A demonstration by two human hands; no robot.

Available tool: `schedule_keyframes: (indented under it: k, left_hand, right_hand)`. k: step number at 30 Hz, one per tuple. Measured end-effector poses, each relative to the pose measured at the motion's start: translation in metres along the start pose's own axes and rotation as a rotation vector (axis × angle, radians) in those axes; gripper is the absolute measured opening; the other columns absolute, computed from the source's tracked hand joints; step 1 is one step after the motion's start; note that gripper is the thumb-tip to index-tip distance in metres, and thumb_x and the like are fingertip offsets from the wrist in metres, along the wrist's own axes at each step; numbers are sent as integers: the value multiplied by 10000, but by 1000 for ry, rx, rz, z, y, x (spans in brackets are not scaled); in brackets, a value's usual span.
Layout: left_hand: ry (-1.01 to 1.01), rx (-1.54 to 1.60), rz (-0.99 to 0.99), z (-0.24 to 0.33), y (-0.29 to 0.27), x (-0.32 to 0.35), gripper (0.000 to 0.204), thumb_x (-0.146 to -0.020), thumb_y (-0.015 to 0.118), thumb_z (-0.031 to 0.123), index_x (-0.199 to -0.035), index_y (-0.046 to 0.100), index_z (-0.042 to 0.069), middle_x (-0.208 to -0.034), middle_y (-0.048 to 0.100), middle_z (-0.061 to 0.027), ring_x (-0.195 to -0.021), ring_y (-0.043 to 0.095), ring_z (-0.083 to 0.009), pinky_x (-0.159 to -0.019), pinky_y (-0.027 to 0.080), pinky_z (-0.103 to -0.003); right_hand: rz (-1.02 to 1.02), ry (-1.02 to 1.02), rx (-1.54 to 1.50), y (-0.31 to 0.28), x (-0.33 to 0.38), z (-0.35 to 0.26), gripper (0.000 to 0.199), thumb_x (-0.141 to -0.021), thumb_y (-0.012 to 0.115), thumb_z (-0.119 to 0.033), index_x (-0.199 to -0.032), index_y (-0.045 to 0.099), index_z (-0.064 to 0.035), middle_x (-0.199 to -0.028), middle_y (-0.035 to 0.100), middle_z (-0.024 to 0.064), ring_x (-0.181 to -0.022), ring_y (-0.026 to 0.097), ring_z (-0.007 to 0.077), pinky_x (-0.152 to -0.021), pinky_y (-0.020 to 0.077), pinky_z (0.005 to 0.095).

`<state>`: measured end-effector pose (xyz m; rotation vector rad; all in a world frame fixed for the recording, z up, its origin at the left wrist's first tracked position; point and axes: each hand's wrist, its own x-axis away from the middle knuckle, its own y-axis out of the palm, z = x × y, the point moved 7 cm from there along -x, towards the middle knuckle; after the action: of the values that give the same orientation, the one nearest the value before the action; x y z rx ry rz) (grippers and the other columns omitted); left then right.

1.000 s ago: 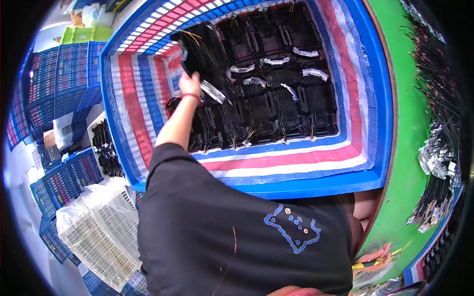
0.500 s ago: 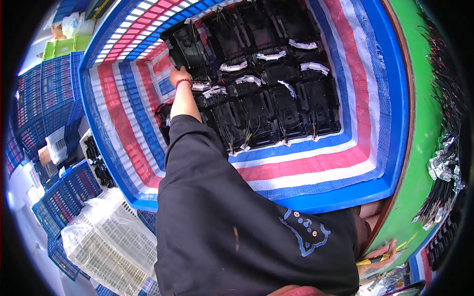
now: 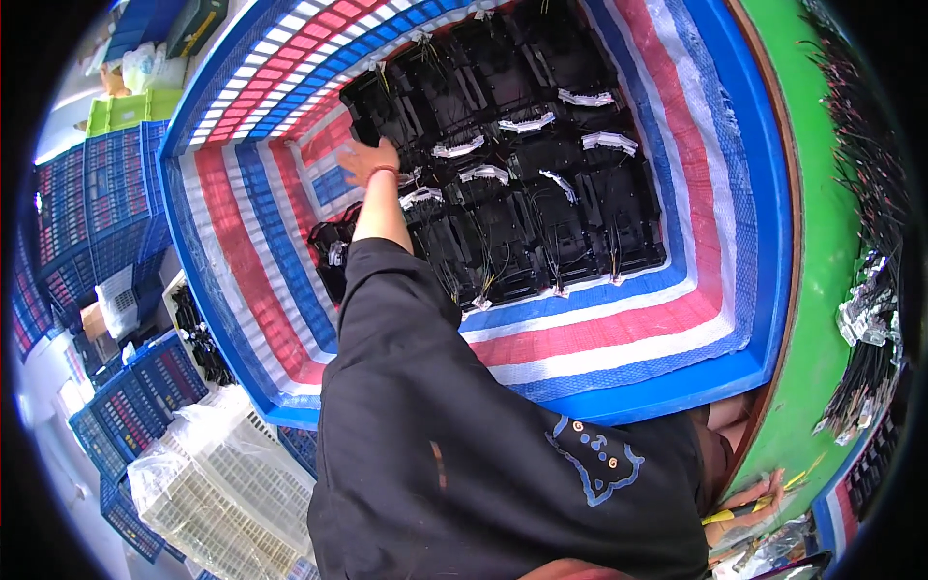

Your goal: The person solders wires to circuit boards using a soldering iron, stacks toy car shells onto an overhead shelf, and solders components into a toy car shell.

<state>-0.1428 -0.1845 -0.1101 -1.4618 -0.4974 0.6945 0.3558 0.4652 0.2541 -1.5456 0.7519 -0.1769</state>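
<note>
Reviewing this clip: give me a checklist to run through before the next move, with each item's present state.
1. Left hand empty: ok, fingers spread, nothing visible in it.
2. Hand off the nearest black part: cannot tell; it overlaps the part's lower edge in this view.
3. Striped liner covering the crate's near wall: ok.
4. White strips all lying alike: not ok; one slanted strip is turned more steeply.
5. Lower-left corner of the load in full view: not ok; the forearm and black sleeve hide some of it.

Blue crate stacks (image 3: 101,208) at left, green tabletop (image 3: 818,237) at right.
</note>
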Motion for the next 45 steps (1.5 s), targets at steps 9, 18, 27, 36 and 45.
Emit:
schedule_keyframes:
  k: [9,18,27,36,45]
  left_hand:
    - [-225,924,-825,3,133,-39,616,-823,658,429,-1310,555,67,-1275,587,-149,-1192,526,-296,-986,407,-422]
    - [212,1446,-659,213,-117,88,371,-908,591,178,-1232,555,2,-1123,621,-88,-959,624,-212,-802,480,-319]
    - [2250,1094,-839,348,-481,528,166,-729,691,-43,-880,643,7,-841,645,-136,-754,633,-280,-675,501,-335]
    - [2780,821,-463,334,-447,704,35,-746,615,81,-770,590,77,-745,559,-63,-718,613,-257,-627,499,-379]
    - [2720,1014,-418,265,-478,720,147,-706,691,28,-812,594,59,-842,616,-81,-787,614,-242,-674,493,-344]
  right_hand:
    - [147,97,-272,21,11,68,253,-949,534,-72,-1178,486,23,-1154,629,209,-1060,609,281,-966,449,390]
    - [323,273,-341,-11,24,54,192,-884,620,-66,-1065,588,-13,-1049,690,134,-945,658,220,-814,505,320]
    - [328,292,-513,-12,25,69,178,-914,577,-67,-1073,522,-9,-982,684,143,-894,645,218,-817,503,323]
    - [558,379,-741,-22,37,83,215,-922,568,-51,-1119,491,-14,-980,673,144,-882,651,205,-802,512,318]
    - [592,437,-1072,-26,54,105,277,-873,669,-79,-1108,543,-5,-925,690,131,-787,663,165,-699,535,280]
